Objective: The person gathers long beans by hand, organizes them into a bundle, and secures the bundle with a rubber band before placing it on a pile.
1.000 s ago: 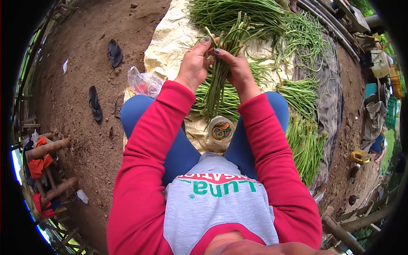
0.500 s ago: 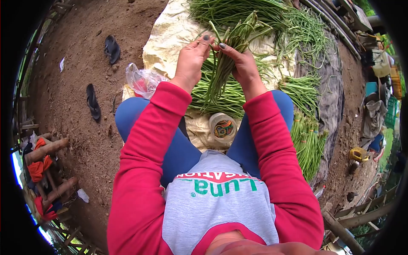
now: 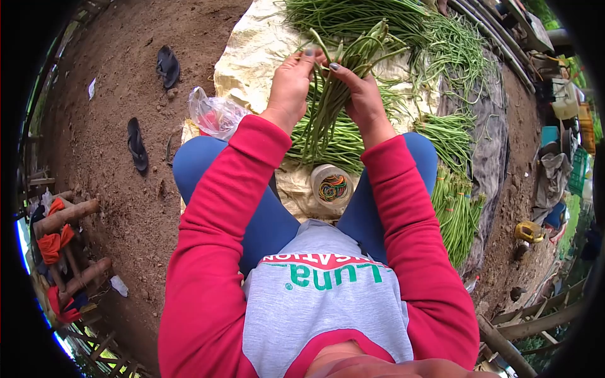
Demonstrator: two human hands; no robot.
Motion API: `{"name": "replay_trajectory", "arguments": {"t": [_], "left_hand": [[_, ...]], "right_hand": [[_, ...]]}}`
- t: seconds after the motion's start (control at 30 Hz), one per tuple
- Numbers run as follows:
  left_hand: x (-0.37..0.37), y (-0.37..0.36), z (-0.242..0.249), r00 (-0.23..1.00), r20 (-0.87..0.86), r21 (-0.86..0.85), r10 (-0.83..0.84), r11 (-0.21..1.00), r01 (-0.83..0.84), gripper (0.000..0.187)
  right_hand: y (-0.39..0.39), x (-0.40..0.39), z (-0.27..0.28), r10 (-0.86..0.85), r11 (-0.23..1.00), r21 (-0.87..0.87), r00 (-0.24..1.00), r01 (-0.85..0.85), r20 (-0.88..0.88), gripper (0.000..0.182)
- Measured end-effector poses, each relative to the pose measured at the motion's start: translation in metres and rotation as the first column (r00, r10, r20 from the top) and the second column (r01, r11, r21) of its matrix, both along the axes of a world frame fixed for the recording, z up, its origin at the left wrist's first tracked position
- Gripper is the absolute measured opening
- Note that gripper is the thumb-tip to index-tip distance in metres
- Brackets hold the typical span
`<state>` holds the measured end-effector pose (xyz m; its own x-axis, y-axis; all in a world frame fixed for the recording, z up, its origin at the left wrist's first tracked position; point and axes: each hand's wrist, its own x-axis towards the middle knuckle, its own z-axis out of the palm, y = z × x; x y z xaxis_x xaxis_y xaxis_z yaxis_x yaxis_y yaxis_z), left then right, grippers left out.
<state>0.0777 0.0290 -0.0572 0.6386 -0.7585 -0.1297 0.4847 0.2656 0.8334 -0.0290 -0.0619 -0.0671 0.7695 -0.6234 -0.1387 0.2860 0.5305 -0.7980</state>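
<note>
A bunch of long green beans (image 3: pixel 334 104) is held up over the pale sheet, its stems fanning out at the top. My right hand (image 3: pixel 360 94) is wrapped round the bunch, thumb across its front. My left hand (image 3: pixel 295 79) is pinched at the bunch's left edge, by a bean end; what sits between the fingertips is too small to make out. Below the hands lies a pile of loose beans (image 3: pixel 340 142). Between my knees stands a clear tub (image 3: pixel 331 187) of coloured rubber bands.
More beans (image 3: pixel 359 19) lie at the top of the sheet (image 3: pixel 242 53). Tied bundles (image 3: pixel 457 214) rest on the right. A plastic bag (image 3: pixel 215 114) is beside my left knee. Two black slippers (image 3: pixel 137 145) lie on the soil, and a yellow container (image 3: pixel 529 232) at the far right.
The left hand has shifted slightly right, its fingers closer to the bunch. The bunch stays in the right hand at nearly the same place.
</note>
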Motion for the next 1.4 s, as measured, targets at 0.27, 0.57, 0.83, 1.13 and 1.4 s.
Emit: {"name": "replay_trajectory", "arguments": {"t": [0.27,0.57,0.83,1.13,1.4], "left_hand": [[0.028,0.001,0.021,0.975,-0.207,0.125,-0.084,0.986,0.111,0.027],[0.028,0.006,0.020,0.979,0.060,0.244,-0.194,0.954,0.174,0.015],[0.021,0.007,0.018,0.929,0.184,0.435,-0.322,0.874,0.217,0.021],[0.028,0.005,0.019,0.983,0.174,0.137,-0.057,0.990,0.033,0.033],[0.028,0.003,0.017,0.985,0.134,0.232,-0.113,0.970,0.079,0.021]], "right_hand": [[-0.002,-0.007,0.003,0.142,0.987,-0.071,0.988,-0.146,-0.057,0.028],[-0.006,-0.008,-0.006,0.022,0.997,-0.071,0.991,-0.032,-0.130,0.023],[0.001,-0.007,-0.001,0.151,0.971,-0.169,0.983,-0.166,-0.102,0.025],[-0.003,-0.009,-0.002,0.068,0.977,-0.181,0.969,-0.112,-0.236,0.019],[0.002,-0.008,-0.008,0.157,0.929,-0.283,0.946,-0.239,-0.283,0.018]]}}
